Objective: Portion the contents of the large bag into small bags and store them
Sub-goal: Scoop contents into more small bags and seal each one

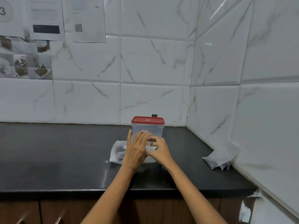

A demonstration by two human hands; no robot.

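While both arms reach forward over the dark worktop (56, 151), the two hands meet on a clear plastic bag (117, 153) that lies flat on it, directly in front of a clear container (148, 131) with a red lid (147, 120). The left hand (136, 149) lies on top of the bag with its fingers straight and together, pressing down flat – the thumb stands apart to the left. The right hand (159, 149) sits just beside it, touching it, with its fingers curled and pinching the bag's upper right part; how much of the plastic it grips cannot be made out. Something dark shows through the bag at its left side. The container stands upright near the tiled back wall, lid on, a small label on its front face.

Well apart to the right, in the corner where the worktop meets the side wall, a few small filled bags (221, 156) lean against the tiles – dark contents show in their lower ends. Printed sheets (45, 18) hang on the wall at upper left.
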